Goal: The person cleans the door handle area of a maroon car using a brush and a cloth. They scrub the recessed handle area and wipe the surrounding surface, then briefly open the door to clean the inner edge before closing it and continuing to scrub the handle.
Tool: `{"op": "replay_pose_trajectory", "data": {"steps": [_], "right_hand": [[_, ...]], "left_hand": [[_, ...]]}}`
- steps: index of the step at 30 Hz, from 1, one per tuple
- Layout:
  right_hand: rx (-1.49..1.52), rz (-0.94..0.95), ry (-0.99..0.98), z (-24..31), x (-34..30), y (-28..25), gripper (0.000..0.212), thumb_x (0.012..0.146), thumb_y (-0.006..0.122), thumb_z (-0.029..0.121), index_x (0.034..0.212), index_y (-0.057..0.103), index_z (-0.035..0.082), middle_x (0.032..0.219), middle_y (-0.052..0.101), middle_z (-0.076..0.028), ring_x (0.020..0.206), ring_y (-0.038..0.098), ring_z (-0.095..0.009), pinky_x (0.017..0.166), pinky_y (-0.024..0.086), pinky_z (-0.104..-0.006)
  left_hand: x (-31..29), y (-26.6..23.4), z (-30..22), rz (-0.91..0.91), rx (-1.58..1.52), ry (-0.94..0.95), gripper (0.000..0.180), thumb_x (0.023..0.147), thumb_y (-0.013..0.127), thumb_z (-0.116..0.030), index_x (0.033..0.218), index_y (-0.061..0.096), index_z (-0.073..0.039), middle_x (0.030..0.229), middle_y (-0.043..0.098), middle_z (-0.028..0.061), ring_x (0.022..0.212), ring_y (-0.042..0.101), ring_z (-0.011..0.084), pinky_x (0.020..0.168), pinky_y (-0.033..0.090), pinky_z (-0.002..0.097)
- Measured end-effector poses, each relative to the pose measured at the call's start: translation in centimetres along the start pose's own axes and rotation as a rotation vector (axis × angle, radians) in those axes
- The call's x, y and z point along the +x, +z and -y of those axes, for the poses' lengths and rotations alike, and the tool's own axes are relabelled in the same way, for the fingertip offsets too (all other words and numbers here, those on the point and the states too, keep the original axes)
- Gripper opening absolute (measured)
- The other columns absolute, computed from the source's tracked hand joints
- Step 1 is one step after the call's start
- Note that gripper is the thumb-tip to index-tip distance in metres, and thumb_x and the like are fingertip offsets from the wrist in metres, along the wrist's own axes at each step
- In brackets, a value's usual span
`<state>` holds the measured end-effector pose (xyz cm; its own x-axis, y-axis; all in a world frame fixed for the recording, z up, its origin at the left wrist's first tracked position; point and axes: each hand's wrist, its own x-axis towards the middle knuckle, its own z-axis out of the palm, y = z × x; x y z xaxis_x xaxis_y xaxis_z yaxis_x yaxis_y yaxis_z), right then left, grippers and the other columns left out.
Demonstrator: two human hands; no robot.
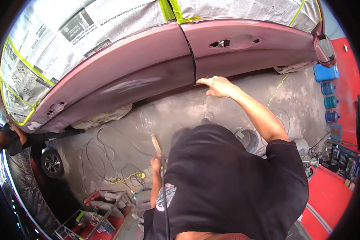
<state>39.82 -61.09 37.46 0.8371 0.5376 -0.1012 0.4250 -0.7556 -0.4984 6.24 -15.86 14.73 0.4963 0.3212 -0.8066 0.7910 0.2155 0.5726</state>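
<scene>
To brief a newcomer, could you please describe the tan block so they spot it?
From the pinkish car, go down across the grey floor to the person's left grip. Jutting from it is the tan block: long, narrow and straight, unlike the curving yellow cord nearby.

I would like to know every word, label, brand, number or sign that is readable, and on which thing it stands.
Newspaper sheets on the car: bold headings and columns, wording not copied here; most columns too small to read.
Emblem on the black shirt: printed lettering, not copied here.
Goods piled at right: any labels are too small to read.
</scene>
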Motion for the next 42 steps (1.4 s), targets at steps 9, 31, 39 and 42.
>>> {"op": "replay_pose_trajectory", "data": {"steps": [9,31,39,42], "right_hand": [[0.153,-0.892,0.447,-1.7,3.8,-6.9,0.024,0.091,0.066,0.026,0.098,0.067,0.003,0.072,0.065,-0.016,0.067,0.066,-0.031,0.065,0.051,-0.0413],[0.026,-0.913,0.21,-4.4,2.7,-6.8,0.017,0.089,0.063,0.011,0.101,0.071,0.002,0.082,0.065,-0.014,0.073,0.064,-0.03,0.068,0.05,-0.0386],[0.488,-1.02,0.32,-5.1,2.3,-6.7,0.02,0.096,0.065,0.017,0.103,0.072,0.0,0.076,0.068,-0.005,0.065,0.063,-0.009,0.062,0.051,-0.0259],[0.54,-0.965,0.365,-5.1,1.2,-6.8,0.021,0.095,0.065,0.02,0.099,0.071,0.001,0.07,0.065,-0.005,0.064,0.062,-0.009,0.062,0.05,-0.0263]], "left_hand": [[1.3,-0.8,0.8,-0.013,0.322,0.098,0.024,0.09,0.065,-0.017,0.089,0.073,0.006,0.073,0.068,0.0132,0.063,0.062,0.0193,0.058,0.048,0.0345],[-1.7,3.5,-6.2,0.044,0.298,0.052,0.025,0.093,0.061,-0.015,0.087,0.072,0.006,0.073,0.07,0.0148,0.062,0.064,0.023,0.056,0.051,0.0367],[1.6,2.4,-6.4,0.058,0.439,0.245,0.021,0.091,0.062,-0.013,0.09,0.072,0.006,0.074,0.07,0.0139,0.061,0.065,0.0216,0.054,0.05,0.0337],[1.4,3.3,-8.4,0.041,0.421,0.185,0.022,0.093,0.063,-0.013,0.092,0.071,0.007,0.074,0.07,0.0141,0.061,0.065,0.0212,0.054,0.05,0.0328]]}}
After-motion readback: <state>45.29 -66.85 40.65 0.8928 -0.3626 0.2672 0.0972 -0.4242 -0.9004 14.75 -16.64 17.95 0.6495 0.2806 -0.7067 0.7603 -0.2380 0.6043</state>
